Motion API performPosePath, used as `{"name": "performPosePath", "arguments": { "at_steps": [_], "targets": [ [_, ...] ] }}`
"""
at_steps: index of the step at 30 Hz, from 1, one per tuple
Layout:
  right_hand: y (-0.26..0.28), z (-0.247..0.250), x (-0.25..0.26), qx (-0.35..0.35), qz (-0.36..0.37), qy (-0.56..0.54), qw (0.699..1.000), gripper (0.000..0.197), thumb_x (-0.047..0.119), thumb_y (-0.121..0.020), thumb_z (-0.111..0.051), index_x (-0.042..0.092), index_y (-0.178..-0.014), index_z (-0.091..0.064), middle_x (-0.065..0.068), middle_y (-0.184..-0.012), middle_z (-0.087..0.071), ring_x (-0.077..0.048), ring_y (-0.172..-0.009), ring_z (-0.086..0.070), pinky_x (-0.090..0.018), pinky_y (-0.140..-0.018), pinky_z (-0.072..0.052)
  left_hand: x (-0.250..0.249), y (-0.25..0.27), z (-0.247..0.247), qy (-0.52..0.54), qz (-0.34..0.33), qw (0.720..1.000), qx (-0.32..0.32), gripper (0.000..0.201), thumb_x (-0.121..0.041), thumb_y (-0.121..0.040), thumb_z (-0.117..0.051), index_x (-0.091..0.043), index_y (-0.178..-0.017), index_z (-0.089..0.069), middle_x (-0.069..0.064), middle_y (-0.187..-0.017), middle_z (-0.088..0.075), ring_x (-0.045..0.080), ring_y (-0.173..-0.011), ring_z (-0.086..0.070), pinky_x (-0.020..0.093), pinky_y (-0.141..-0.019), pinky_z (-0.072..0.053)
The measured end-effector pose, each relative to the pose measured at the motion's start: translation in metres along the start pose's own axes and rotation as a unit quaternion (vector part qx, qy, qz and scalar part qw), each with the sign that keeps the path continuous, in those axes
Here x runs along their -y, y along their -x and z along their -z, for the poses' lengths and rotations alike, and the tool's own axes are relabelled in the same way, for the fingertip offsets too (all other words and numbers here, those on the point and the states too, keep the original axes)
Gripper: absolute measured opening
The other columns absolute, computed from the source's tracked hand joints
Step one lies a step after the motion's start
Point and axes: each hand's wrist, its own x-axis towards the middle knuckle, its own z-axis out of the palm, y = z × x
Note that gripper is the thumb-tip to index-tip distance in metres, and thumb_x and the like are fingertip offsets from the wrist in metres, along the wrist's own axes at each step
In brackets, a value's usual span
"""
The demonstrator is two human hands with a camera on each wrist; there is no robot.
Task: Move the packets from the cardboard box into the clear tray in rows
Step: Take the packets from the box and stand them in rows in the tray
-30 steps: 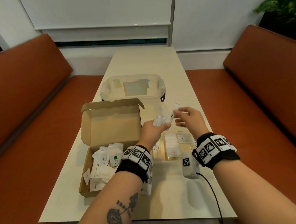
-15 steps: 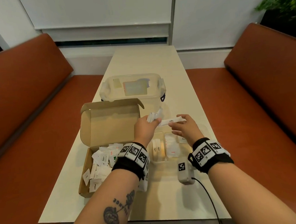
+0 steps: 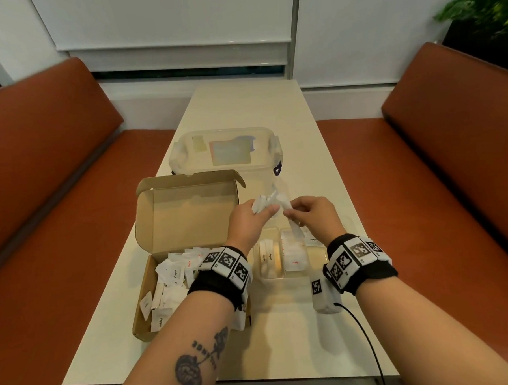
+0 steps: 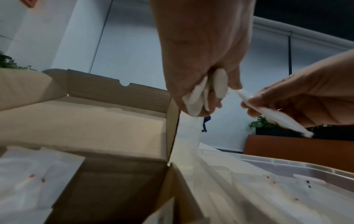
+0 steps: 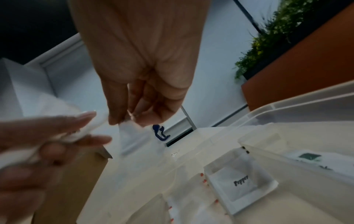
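An open cardboard box (image 3: 186, 213) lies on the left of the table, with several white packets (image 3: 174, 273) loose in its near half. The clear tray (image 3: 317, 252) sits just right of it and holds rows of packets, among them one marked Pepper (image 5: 239, 183). Both hands hover above the tray's far end. My left hand (image 3: 262, 211) grips a small bunch of white packets (image 4: 203, 97). Close beside it, my right hand (image 3: 292, 212) pinches a single long packet (image 4: 273, 112), whose free end hangs down towards the tray.
A large clear lidded container (image 3: 227, 152) stands behind the box and tray. A small white device (image 3: 323, 294) with a black cable lies near the tray's front right corner. Orange benches flank the narrow table. A plant (image 3: 484, 6) stands at the back right.
The right hand has drawn one packet away from the left hand's bunch and turned it from level to hanging down. Both hands have come closer together over the tray.
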Motion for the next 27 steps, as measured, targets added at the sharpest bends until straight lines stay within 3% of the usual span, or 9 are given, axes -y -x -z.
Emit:
{"name": "performPosePath", "arguments": {
  "at_steps": [5,8,12,15,18,20,22,24,27],
  "targets": [
    [-0.002,0.003,0.007,-0.048,-0.055,-0.227,0.971,0.016,0.000,-0.079,-0.071,0.004,-0.086,-0.057,-0.010,-0.071,-0.066,-0.023,-0.067,-0.067,-0.029,-0.069,-0.060,0.003,0.003,-0.003,0.067,0.084,0.991,0.074,0.019,-0.029,-0.079,-0.076,-0.019,-0.073,-0.062,-0.013,-0.048,-0.047,0.006,-0.044,-0.041,0.019,-0.045,-0.032],
    [-0.001,0.003,0.006,-0.038,-0.074,-0.271,0.959,0.022,-0.002,-0.078,-0.071,0.004,-0.091,-0.054,-0.014,-0.081,-0.062,-0.023,-0.072,-0.067,-0.028,-0.072,-0.060,0.002,0.004,-0.003,0.109,0.098,0.987,0.058,0.012,-0.021,-0.083,-0.073,-0.017,-0.079,-0.063,-0.006,-0.056,-0.045,0.011,-0.049,-0.039,0.021,-0.046,-0.032],
    [-0.001,0.003,0.004,-0.055,-0.002,0.015,0.998,0.051,0.022,-0.080,-0.073,0.017,-0.127,-0.053,0.001,-0.120,-0.056,-0.013,-0.108,-0.054,-0.027,-0.094,-0.042,0.002,0.002,0.003,0.025,0.069,0.996,0.051,0.010,-0.024,-0.085,-0.070,-0.015,-0.085,-0.065,-0.002,-0.070,-0.057,0.014,-0.063,-0.051,0.028,-0.060,-0.039],
    [-0.001,0.005,0.010,0.013,0.036,0.210,0.977,0.031,0.035,-0.085,-0.065,0.028,-0.115,-0.066,0.005,-0.118,-0.066,-0.012,-0.115,-0.055,-0.036,-0.105,-0.034,0.005,0.001,0.007,-0.016,0.054,0.997,0.055,0.011,-0.025,-0.085,-0.070,-0.015,-0.085,-0.064,-0.003,-0.073,-0.059,0.013,-0.068,-0.053,0.027,-0.061,-0.039],
    [0.000,0.003,0.010,0.062,0.017,0.220,0.973,0.020,0.033,-0.086,-0.064,0.025,-0.102,-0.073,0.003,-0.100,-0.073,-0.011,-0.100,-0.061,-0.034,-0.097,-0.040,0.008,0.002,0.007,-0.016,0.048,0.997,0.053,0.014,-0.024,-0.085,-0.069,-0.011,-0.087,-0.065,0.003,-0.080,-0.062,0.018,-0.075,-0.057,0.029,-0.069,-0.042],
    [0.003,-0.001,0.008,0.069,0.005,0.166,0.984,0.016,0.025,-0.084,-0.069,0.017,-0.096,-0.075,0.001,-0.089,-0.073,-0.005,-0.080,-0.061,-0.017,-0.075,-0.046,0.011,0.004,0.008,-0.007,0.046,0.998,0.039,0.015,-0.024,-0.086,-0.069,-0.009,-0.087,-0.066,0.002,-0.078,-0.062,0.016,-0.073,-0.056,0.027,-0.067,-0.041],
    [0.004,-0.005,0.005,0.059,-0.020,0.159,0.985,0.012,0.019,-0.081,-0.071,0.012,-0.090,-0.074,0.002,-0.077,-0.069,0.000,-0.063,-0.057,-0.007,-0.054,-0.039,0.015,0.005,0.008,-0.011,0.044,0.999,0.019,0.015,-0.026,-0.087,-0.067,-0.013,-0.080,-0.063,-0.004,-0.068,-0.056,0.011,-0.064,-0.050,0.025,-0.058,-0.036],
    [0.006,-0.012,0.001,0.057,-0.059,0.160,0.984,0.010,0.014,-0.080,-0.071,0.010,-0.088,-0.068,-0.001,-0.071,-0.066,-0.003,-0.054,-0.057,-0.009,-0.049,-0.040,0.018,0.005,0.008,-0.028,0.050,0.998,0.006,0.019,-0.028,-0.089,-0.064,-0.013,-0.079,-0.060,-0.005,-0.065,-0.052,0.012,-0.062,-0.047,0.025,-0.054,-0.034],
    [0.011,-0.029,-0.003,0.060,-0.106,0.132,0.984,0.016,0.004,-0.079,-0.069,0.007,-0.091,-0.058,-0.009,-0.067,-0.064,-0.014,-0.048,-0.059,-0.023,-0.052,-0.053,0.019,0.004,0.006,-0.041,0.060,0.997,0.000,0.025,-0.030,-0.091,-0.060,-0.005,-0.087,-0.063,0.000,-0.069,-0.055,0.019,-0.066,-0.049,0.027,-0.056,-0.036]
  ]
}}
